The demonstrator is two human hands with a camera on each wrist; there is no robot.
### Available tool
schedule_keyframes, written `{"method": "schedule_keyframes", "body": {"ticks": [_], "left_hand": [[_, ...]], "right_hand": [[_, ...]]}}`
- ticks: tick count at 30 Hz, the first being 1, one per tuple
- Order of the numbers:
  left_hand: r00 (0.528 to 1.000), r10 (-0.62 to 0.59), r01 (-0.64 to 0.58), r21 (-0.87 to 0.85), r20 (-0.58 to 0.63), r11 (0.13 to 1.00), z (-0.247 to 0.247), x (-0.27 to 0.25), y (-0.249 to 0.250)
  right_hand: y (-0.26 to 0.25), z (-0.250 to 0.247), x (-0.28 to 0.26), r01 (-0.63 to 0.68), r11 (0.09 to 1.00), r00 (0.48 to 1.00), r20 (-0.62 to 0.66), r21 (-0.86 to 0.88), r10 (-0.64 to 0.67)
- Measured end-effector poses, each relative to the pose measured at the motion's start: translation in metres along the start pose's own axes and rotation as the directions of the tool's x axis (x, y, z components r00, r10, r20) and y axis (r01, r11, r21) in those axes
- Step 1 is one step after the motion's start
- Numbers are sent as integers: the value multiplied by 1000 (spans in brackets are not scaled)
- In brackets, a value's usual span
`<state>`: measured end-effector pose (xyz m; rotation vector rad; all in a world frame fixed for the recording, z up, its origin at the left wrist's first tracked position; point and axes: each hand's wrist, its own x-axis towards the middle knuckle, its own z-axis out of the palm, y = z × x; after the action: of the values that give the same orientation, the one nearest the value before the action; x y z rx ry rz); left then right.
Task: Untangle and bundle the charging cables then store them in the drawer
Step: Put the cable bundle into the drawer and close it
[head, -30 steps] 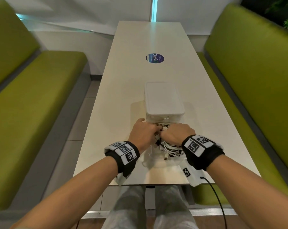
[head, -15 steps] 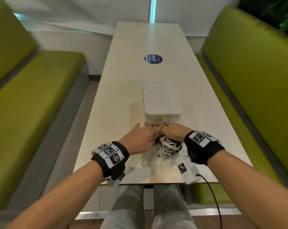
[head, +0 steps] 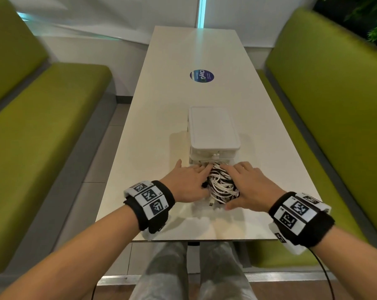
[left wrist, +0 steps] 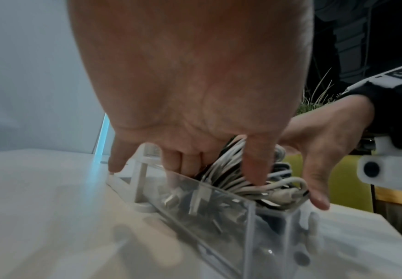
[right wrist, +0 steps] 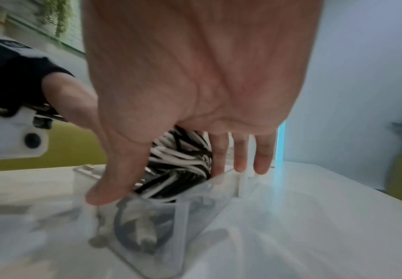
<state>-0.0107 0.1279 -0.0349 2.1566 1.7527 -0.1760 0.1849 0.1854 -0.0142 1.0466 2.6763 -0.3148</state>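
Both the left hand [head: 186, 184] and right hand [head: 251, 187] press flat, fingers straight, on the cables [head: 221, 184]. The cables fill the open drawer [left wrist: 218, 213] at 6 o'clock of the box [head: 213, 128].

This looks like a booth in a café or an office break room. A long white table [head: 179, 87] stands between two soft green benches [head: 42, 135], one on each side. A round blue sticker [head: 202, 76] with writing sits on the table. Green plants [head: 376, 20] hang in the far corner.
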Motion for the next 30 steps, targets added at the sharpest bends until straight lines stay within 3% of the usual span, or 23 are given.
{"method": "schedule_keyframes", "body": {"ticks": [3, 6, 12, 15, 17, 18, 20, 21, 22, 25, 26, 30], "left_hand": [[997, 47, -45, -42, 55, 998, -2, 1, -7], [996, 82, -79, -76, 33, 994, -1, 4, -11], [998, 60, -60, -13, -25, 998, 4, 1, -1], [999, 31, -31, 28, -25, 999, 3, -1, -4], [988, 44, -40, 30, -147, 999, -1, -8, -3], [954, 73, -73, 11, -291, 997, -6, -12, -3], [796, 99, -140, -23, -597, 990, -17, -12, -8], [738, 68, -115, -26, -671, 993, -23, -8, -12], [746, 18, -48, -28, -665, 998, -30, -3, -17], [914, -86, 93, -3, -395, 996, -36, 17, -28], [927, -86, 84, -19, -365, 996, -33, 20, -29], [898, -77, 40, -94, -434, 995, -29, 24, -35]], "right_hand": [[4, 2, 6, -21, 986, 999, 36, 168, 15], [3, 10, 7, -8, 974, 1000, 19, 227, 4], [-2, 18, 4, -11, 986, 1000, 15, 164, 9], [-1, 17, 4, 12, 998, 999, -47, 65, -9], [3, 13, 6, 31, 999, 997, -75, -28, -33], [6, 11, 8, 39, 998, 996, -75, -54, -43], [9, 10, 12, 50, 996, 995, -80, -69, -56], [9, 11, 14, 54, 996, 995, -82, -66, -59], [9, 12, 15, 54, 997, 994, -88, -57, -59], [7, 11, 18, 34, 999, 995, -95, -36, -38], [6, 9, 21, 25, 999, 994, -104, -42, -29], [3, 5, 35, 19, 1000, 990, -139, -12, -21]]}}
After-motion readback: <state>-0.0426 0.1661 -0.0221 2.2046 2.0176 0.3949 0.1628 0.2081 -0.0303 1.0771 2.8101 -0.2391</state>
